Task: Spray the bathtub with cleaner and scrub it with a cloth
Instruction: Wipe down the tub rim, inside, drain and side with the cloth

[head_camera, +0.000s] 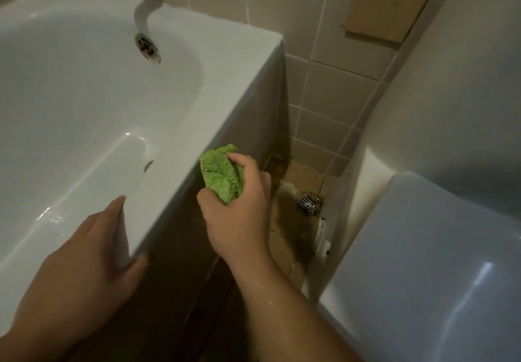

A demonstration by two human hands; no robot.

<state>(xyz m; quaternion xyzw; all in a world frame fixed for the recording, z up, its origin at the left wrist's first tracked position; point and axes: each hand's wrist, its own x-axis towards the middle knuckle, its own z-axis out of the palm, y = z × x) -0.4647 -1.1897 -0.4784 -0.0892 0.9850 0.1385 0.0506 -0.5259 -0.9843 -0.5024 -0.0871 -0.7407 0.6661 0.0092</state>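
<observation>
The white bathtub [180, 125] fills the left of the view, its inside wet and shiny. My right hand [239, 209] grips a crumpled green cloth [222, 173] just outside the tub's outer rim, against the top of its side panel. My left hand [93, 254] holds the near rim, with the fingers over the inner edge and the thumb on the outer side. No spray bottle is in view.
A white spout [142, 9] hangs over the overflow drain [148, 47] at the tub's far end. A stained tile floor with a metal floor drain [307, 204] lies between the tub and the white toilet [428, 263] at right. Beige tiled wall stands behind.
</observation>
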